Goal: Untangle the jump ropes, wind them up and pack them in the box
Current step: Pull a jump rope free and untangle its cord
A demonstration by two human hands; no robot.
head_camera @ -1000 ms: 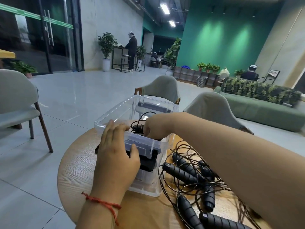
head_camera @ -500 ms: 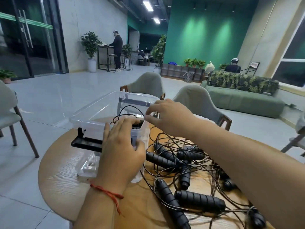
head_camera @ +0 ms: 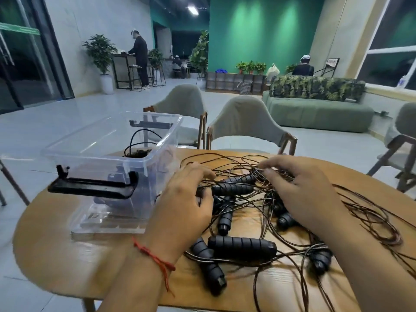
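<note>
A tangle of jump ropes (head_camera: 245, 199) lies on the round wooden table (head_camera: 56, 248): thin brown cords looped over several black ribbed handles, one large handle (head_camera: 242, 246) nearest me. A clear plastic box (head_camera: 105, 158) stands on the table's left, with a wound rope (head_camera: 137, 153) inside and a black latch handle (head_camera: 92, 188) on its near end. My left hand (head_camera: 186, 199) rests on the left side of the tangle, fingers spread over the cords. Over the tangle's far right, my right hand (head_camera: 297, 188) pinches cords with its fingertips.
More brown cord (head_camera: 371, 217) trails to the table's right edge. Two grey chairs (head_camera: 245, 122) stand behind the table, another chair (head_camera: 403, 140) at the right. A green sofa (head_camera: 319, 113) and people are far back across the open floor.
Both hands have left the box and moved right onto the tangle. The wound rope now stays in the box. My view has shifted right.
</note>
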